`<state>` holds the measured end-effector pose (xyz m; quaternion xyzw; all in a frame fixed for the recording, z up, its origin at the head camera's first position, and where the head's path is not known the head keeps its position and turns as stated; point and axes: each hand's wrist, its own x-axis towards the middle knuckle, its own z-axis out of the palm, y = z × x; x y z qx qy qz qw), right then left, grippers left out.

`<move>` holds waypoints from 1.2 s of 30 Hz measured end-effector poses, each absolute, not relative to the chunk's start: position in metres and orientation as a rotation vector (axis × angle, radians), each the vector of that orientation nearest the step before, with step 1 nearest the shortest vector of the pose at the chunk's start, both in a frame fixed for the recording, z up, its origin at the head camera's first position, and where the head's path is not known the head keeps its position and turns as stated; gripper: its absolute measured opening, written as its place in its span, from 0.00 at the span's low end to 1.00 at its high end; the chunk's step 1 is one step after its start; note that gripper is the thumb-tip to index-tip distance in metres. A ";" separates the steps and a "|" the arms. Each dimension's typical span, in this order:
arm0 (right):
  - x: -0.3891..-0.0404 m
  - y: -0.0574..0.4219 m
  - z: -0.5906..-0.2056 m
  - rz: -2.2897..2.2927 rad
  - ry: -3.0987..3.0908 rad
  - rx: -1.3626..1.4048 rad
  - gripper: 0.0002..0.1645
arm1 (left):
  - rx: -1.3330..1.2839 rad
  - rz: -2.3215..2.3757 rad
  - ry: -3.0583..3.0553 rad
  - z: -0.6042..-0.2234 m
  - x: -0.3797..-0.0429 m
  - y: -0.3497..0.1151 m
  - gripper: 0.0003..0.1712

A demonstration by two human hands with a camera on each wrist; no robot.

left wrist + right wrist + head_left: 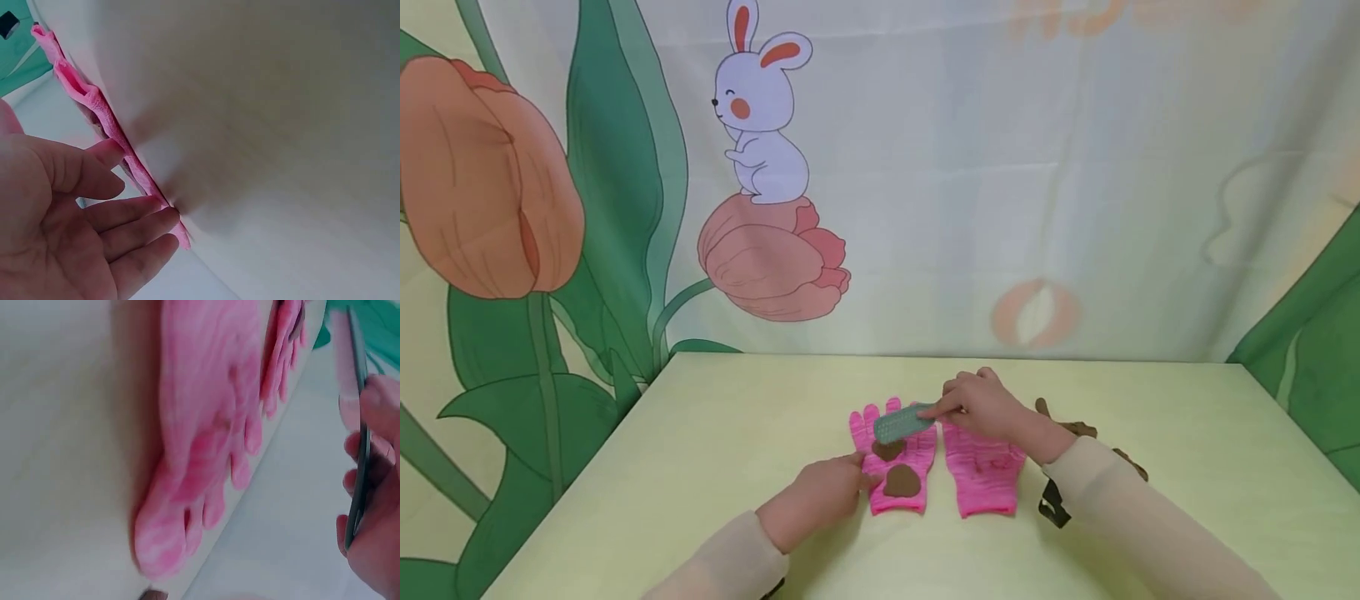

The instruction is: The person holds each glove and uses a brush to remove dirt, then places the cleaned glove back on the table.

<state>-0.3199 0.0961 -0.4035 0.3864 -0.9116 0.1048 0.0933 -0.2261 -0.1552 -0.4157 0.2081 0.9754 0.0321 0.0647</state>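
Note:
Two pink knit gloves lie side by side on the table, fingers away from me. The left glove point(925, 457) carries a brown patch point(902, 481) near its cuff and another brown patch point(889, 451) higher up. My left hand point(823, 493) touches this glove's left edge; its fingers reach out fairly straight in the left wrist view. My right hand point(981, 406) grips a grey-green brush point(897, 427) above the left glove's upper part. Pale bristles point(345, 353) show in the right wrist view. Under my right forearm lies the right glove point(983, 492), with darker marks.
Brown, irregular pieces point(1081, 429) lie right of the gloves, partly hidden by my right arm. A cloth backdrop point(940, 208) printed with a rabbit and tulips hangs behind the table point(737, 417).

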 end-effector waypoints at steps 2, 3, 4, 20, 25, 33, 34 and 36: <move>-0.319 0.094 -0.405 0.366 -2.746 1.201 0.16 | 0.624 0.095 2.940 -0.415 -0.227 -0.154 0.21; -0.319 0.093 -0.406 0.388 -2.762 1.217 0.16 | 0.634 0.086 2.936 -0.414 -0.227 -0.154 0.21; -0.320 0.093 -0.408 0.381 -2.774 1.214 0.16 | 0.641 0.088 2.931 -0.413 -0.229 -0.154 0.20; -0.336 0.088 -0.391 0.476 -2.811 1.107 0.10 | 0.627 0.196 2.853 -0.410 -0.247 -0.151 0.20; -0.335 0.085 -0.399 0.386 -2.792 1.058 0.10 | 0.649 0.229 2.852 -0.411 -0.243 -0.155 0.19; -0.336 0.083 -0.391 0.540 -2.790 0.894 0.08 | 0.615 0.229 2.837 -0.415 -0.238 -0.156 0.19; -0.334 0.081 -0.392 0.553 -2.810 0.924 0.08 | 0.604 0.223 2.831 -0.416 -0.238 -0.157 0.18; -0.330 0.075 -0.397 0.535 -2.856 1.011 0.09 | 0.593 0.216 2.823 -0.418 -0.236 -0.157 0.18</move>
